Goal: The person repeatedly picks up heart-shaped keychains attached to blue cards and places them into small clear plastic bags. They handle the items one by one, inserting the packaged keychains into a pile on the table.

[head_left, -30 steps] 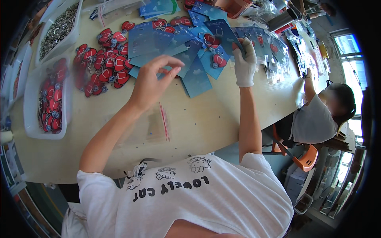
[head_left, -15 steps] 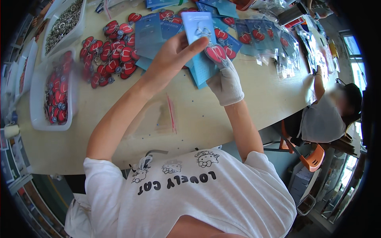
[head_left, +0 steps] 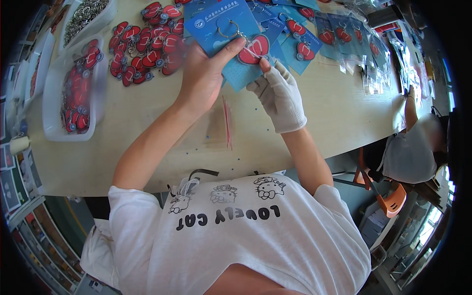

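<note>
A blue backing card (head_left: pixel 206 32) is held up over the table, with a keychain's red heart-shaped charm (head_left: pixel 254 49) and metal ring lying on its front. My bare left hand (head_left: pixel 209 73) grips the card's left edge, its thumb across the front beside the keychain's chain. My right hand (head_left: pixel 282 98), in a white glove with bare fingertips showing, is closed at the charm's lower right edge. Its other fingers are bent near the card's lower corner. Part of the left hand's fingers is hidden behind the card.
Loose red keychains (head_left: pixel 147 46) are heaped left of the card. A clear tub (head_left: pixel 51 115) holds more, and another tub (head_left: pixel 105 17) holds metal rings. Bagged cards (head_left: pixel 339 37) lie at the right. A flat plastic bag (head_left: pixel 216 125) lies in front. Another person (head_left: pixel 410 152) sits at right.
The card has turned from a narrow, steep angle to face me more broadly, tilted left. My right fingers have shifted to the charm's lower edge. The whole view has shifted slightly.
</note>
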Tool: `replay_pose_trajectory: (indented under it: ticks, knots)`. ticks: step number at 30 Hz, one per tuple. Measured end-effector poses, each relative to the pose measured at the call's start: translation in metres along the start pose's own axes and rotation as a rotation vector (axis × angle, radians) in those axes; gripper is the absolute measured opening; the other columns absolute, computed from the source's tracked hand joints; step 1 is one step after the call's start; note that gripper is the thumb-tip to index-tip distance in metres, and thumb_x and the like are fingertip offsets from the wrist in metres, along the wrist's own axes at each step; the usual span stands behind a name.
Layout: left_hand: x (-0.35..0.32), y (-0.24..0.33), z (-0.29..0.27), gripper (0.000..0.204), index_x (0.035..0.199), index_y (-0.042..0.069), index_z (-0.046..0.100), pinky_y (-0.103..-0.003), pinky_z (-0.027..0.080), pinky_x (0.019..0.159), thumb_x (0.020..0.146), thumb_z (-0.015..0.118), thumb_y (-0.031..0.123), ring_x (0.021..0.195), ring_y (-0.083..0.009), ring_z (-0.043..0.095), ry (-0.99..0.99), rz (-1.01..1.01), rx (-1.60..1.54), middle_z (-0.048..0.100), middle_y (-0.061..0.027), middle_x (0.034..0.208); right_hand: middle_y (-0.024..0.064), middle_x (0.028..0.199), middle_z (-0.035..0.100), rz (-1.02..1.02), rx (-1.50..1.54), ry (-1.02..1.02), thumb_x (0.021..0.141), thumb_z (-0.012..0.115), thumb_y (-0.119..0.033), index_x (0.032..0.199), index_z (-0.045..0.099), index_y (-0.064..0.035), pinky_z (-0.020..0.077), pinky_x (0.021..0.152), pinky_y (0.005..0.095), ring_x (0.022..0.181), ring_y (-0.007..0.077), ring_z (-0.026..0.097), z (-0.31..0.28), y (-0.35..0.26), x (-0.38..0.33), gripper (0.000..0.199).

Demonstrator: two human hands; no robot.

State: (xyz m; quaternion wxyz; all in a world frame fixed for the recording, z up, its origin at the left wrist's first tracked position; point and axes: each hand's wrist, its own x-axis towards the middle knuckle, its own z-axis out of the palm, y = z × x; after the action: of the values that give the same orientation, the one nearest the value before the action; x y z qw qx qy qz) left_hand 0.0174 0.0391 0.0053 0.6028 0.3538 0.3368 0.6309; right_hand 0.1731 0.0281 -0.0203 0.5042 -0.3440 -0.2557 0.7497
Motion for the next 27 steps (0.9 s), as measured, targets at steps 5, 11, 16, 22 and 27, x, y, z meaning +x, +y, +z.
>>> replay_pose_trajectory:
  ticks: [5,11,16,22,27]
  knots:
    - [-0.028,0.020,-0.036,0.027,0.115,0.000,0.056,-0.029,0.047,0.088,0.091,0.061,0.011,0.100,-0.0121,0.058,-0.009,0.100,0.371,0.062,-0.0047,0.107,0.0024,0.094,0.065,-0.089,-0.079,0.064,0.090,0.064,-0.014,0.109,0.060,-0.0018,0.0512,0.068,0.0224,0.072,0.0080,0.060,0.002,-0.001,-0.002,0.023]
    - [-0.040,0.021,-0.051,0.024,0.110,-0.001,0.059,-0.030,0.046,0.084,0.090,0.063,0.011,0.095,-0.0125,0.058,-0.118,0.042,0.483,0.063,-0.0044,0.102,0.0005,0.092,0.065,-0.025,-0.084,0.043,0.089,0.065,-0.015,0.110,0.060,-0.0021,0.0499,0.068,0.0218,0.071,0.0060,0.058,0.011,-0.002,-0.009,0.025]
    - [-0.045,0.017,-0.058,0.021,0.105,-0.001,0.062,-0.029,0.045,0.084,0.088,0.065,0.012,0.092,-0.0123,0.059,-0.143,0.092,0.642,0.063,-0.0035,0.098,0.0014,0.094,0.065,-0.031,-0.111,0.032,0.089,0.065,-0.016,0.113,0.059,-0.0015,0.0500,0.069,0.0227,0.074,0.0070,0.059,0.014,-0.001,-0.013,0.029]
    - [-0.049,0.017,-0.055,0.024,0.106,0.000,0.062,-0.030,0.045,0.083,0.086,0.067,0.012,0.090,-0.0147,0.059,-0.124,0.014,0.489,0.062,-0.0051,0.098,0.0030,0.099,0.065,-0.020,-0.096,0.015,0.090,0.064,-0.016,0.118,0.056,-0.0010,0.0494,0.072,0.0224,0.080,0.0087,0.060,0.019,-0.001,-0.017,0.033]
    - [-0.053,0.021,-0.074,0.037,0.111,0.002,0.061,-0.034,0.045,0.083,0.080,0.073,0.018,0.090,-0.0234,0.060,-0.171,0.359,1.269,0.062,-0.0110,0.101,0.0024,0.096,0.064,-0.053,-0.163,-0.003,0.090,0.063,-0.015,0.118,0.054,-0.0010,0.0455,0.069,0.0194,0.079,0.0075,0.058,0.015,0.002,-0.019,0.033]
